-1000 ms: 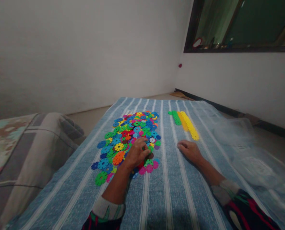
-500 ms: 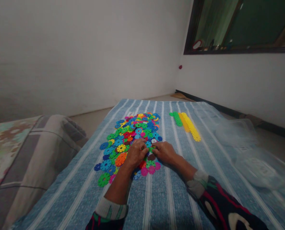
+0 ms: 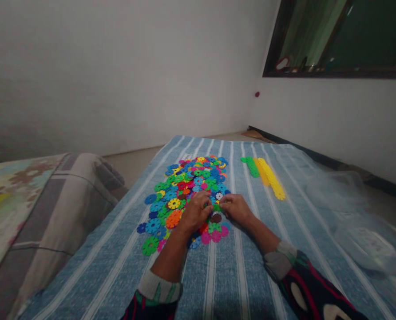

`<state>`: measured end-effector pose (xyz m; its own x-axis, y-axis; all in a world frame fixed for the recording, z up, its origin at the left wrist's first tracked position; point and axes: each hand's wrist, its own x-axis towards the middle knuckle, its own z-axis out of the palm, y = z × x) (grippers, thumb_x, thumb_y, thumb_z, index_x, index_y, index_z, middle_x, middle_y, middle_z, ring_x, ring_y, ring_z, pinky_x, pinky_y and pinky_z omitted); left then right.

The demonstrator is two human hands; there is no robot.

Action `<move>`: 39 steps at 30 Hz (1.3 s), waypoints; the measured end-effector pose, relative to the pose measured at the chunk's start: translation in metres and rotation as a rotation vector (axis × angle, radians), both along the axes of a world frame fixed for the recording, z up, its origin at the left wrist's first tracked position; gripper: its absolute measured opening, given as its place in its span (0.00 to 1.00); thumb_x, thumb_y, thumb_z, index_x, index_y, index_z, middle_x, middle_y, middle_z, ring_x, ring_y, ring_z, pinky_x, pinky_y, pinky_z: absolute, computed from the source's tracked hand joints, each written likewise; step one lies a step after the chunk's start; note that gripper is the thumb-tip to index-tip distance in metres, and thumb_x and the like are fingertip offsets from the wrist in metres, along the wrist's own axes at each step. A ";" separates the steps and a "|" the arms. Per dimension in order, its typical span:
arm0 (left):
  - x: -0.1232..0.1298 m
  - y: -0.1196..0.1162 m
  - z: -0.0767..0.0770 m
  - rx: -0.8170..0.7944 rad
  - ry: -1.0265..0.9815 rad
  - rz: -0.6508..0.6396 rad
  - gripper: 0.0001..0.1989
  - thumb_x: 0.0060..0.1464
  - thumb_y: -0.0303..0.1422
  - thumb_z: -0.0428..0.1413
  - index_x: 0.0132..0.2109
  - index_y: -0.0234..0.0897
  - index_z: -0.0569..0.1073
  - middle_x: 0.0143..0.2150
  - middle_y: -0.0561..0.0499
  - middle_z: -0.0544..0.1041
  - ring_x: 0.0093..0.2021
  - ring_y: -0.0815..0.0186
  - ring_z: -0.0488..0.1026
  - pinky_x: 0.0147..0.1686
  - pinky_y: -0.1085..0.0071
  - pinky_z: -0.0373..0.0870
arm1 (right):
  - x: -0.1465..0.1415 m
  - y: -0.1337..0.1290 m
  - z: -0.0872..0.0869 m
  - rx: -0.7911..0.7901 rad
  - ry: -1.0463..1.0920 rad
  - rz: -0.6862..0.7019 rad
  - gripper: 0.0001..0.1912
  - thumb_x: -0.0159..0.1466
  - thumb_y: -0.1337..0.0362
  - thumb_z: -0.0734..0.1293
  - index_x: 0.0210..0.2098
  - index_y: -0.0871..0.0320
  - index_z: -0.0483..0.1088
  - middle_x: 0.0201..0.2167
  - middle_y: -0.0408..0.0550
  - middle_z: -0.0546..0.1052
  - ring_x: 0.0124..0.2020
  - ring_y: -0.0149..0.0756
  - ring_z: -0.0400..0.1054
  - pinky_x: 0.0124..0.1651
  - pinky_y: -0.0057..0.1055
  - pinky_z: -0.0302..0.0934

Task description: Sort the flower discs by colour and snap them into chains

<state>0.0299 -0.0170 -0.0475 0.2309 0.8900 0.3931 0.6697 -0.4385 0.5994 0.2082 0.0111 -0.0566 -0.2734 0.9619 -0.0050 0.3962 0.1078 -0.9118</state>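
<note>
Head view: fingertips' grip unclear

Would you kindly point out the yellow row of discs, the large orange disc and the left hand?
Yellow row of discs (image 3: 271,178), head view, mid-length.
Large orange disc (image 3: 174,218), head view, near its middle.
Left hand (image 3: 195,214), head view, its back.

Surface (image 3: 224,284): bare lane between disc pile (image 3: 174,182) and disc rows (image 3: 264,173) | lane's near end: right hand (image 3: 236,208) in the way | right of rows: bare strip, then clear plastic containers (image 3: 367,242) | between forearms: open cloth
</note>
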 end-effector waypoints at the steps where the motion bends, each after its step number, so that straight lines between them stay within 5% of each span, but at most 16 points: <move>1: 0.001 0.000 0.001 -0.007 -0.007 -0.012 0.07 0.50 0.30 0.54 0.25 0.37 0.71 0.47 0.44 0.78 0.53 0.58 0.71 0.54 0.60 0.67 | 0.000 0.000 -0.001 -0.069 0.098 -0.004 0.04 0.53 0.64 0.65 0.25 0.57 0.71 0.10 0.36 0.65 0.13 0.27 0.58 0.19 0.24 0.49; 10: 0.009 -0.008 0.011 -0.169 -0.081 -0.004 0.08 0.52 0.33 0.51 0.28 0.37 0.70 0.23 0.55 0.70 0.28 0.68 0.69 0.31 0.73 0.64 | -0.002 -0.006 0.005 -0.204 0.385 -0.014 0.11 0.48 0.58 0.69 0.25 0.59 0.70 0.08 0.35 0.66 0.08 0.23 0.52 0.12 0.21 0.43; 31: 0.009 -0.008 0.020 -0.132 -0.086 0.109 0.06 0.48 0.34 0.54 0.26 0.38 0.71 0.22 0.56 0.72 0.24 0.69 0.69 0.27 0.73 0.63 | -0.004 0.010 -0.002 -0.252 0.339 0.213 0.09 0.47 0.61 0.69 0.27 0.59 0.70 0.11 0.36 0.69 0.11 0.26 0.61 0.15 0.21 0.51; 36: 0.009 -0.008 0.020 -0.079 -0.068 0.122 0.09 0.52 0.36 0.52 0.29 0.38 0.73 0.26 0.54 0.76 0.27 0.66 0.72 0.30 0.70 0.67 | 0.008 0.024 0.010 -0.188 0.166 0.288 0.06 0.52 0.63 0.67 0.29 0.59 0.71 0.12 0.35 0.69 0.13 0.26 0.61 0.18 0.22 0.53; 39: 0.005 -0.006 0.018 0.003 -0.048 0.187 0.11 0.55 0.37 0.51 0.31 0.39 0.73 0.28 0.52 0.77 0.30 0.65 0.74 0.31 0.69 0.68 | 0.032 0.062 0.032 0.067 -0.255 0.189 0.05 0.55 0.67 0.67 0.30 0.59 0.75 0.15 0.36 0.71 0.17 0.25 0.64 0.23 0.21 0.57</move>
